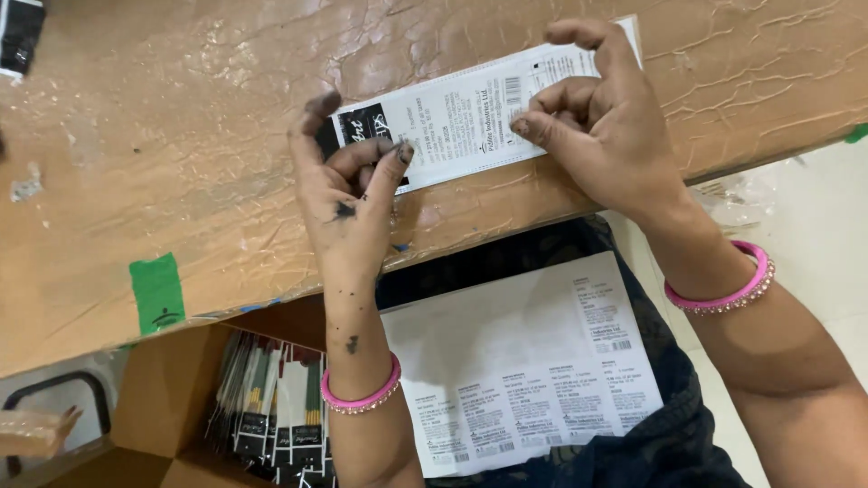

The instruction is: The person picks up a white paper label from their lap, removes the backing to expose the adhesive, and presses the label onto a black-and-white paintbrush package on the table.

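Note:
A long white paper packet (470, 104) with a black end and printed labels lies on a tape-covered cardboard board (181, 163). My left hand (348, 190), smudged with dark marks, pinches the packet's black left end. Fingertips of my right hand (597, 117) press a small white sticker onto the packet's right half. Each wrist wears a pink bangle. A white sheet (515, 361) of small printed labels rests on my lap below the board.
An open cardboard box (262, 407) at the lower left holds several similar packets standing on edge. A strip of green tape (158, 294) sticks to the board's near edge. A black object (20, 36) sits at the top left corner. Another person's fingers (36, 429) show at the far left.

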